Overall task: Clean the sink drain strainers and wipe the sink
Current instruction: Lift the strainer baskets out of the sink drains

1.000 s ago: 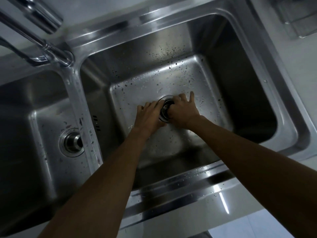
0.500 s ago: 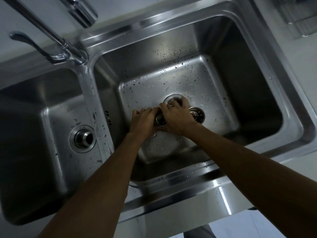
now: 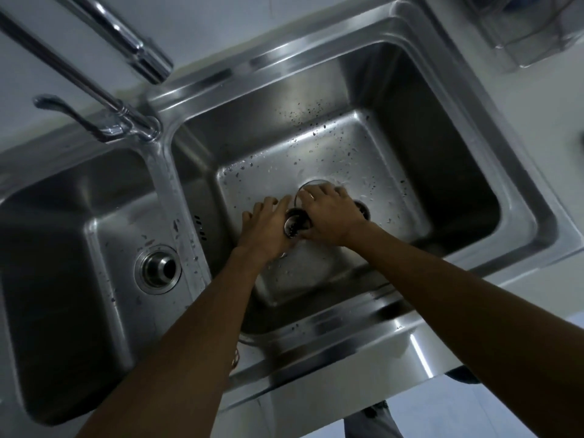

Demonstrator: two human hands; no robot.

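Observation:
In the right basin (image 3: 442,172) of a steel double sink, both my hands meet just in front of the open drain hole (image 3: 311,184). Between them is a small round metal strainer basket (image 3: 294,225) with dark bits inside. My left hand (image 3: 267,227) presses its left side and my right hand (image 3: 330,213) wraps its right side. A second round metal drain piece (image 3: 362,208) lies on the basin floor, mostly hidden behind my right hand. In the left basin (image 3: 63,248), the drain (image 3: 158,269) has its stopper seated.
A chrome faucet spout (image 3: 139,55) hangs over the divider (image 3: 170,197), with its lever handle (image 3: 72,116) at the back left. A clear plastic container (image 3: 537,30) stands on the counter at the back right. Water drops and dark specks dot the right basin floor.
The strainer basket has come out of the right drain, and both hands have carried it a little toward me. A second round piece now lies right of the drain hole.

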